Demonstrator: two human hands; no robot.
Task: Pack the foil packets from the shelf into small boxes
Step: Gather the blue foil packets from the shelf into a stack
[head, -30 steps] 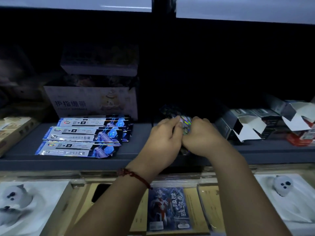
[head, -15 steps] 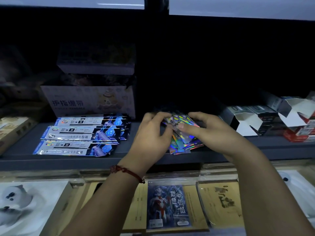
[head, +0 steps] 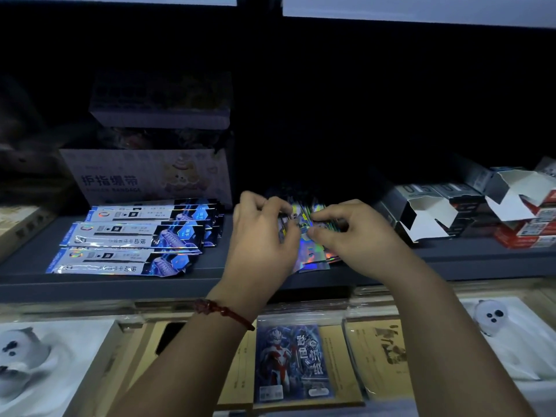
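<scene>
Both hands work a fanned bundle of foil packets (head: 313, 254) near the front edge of the shelf (head: 210, 284), about midway along it. The left hand (head: 261, 245) pinches the bundle's left side between thumb and fingers (head: 255, 203); the right hand (head: 358, 239) pinches the right side, its fingers curled over the top. The packets look slick and unevenly stacked, so a loose grip could let some slide off the front edge onto the goods below. The open small boxes (head: 427, 215) sit toward the shelf's right end, near the right hand; a careless sweep there could knock them.
</scene>
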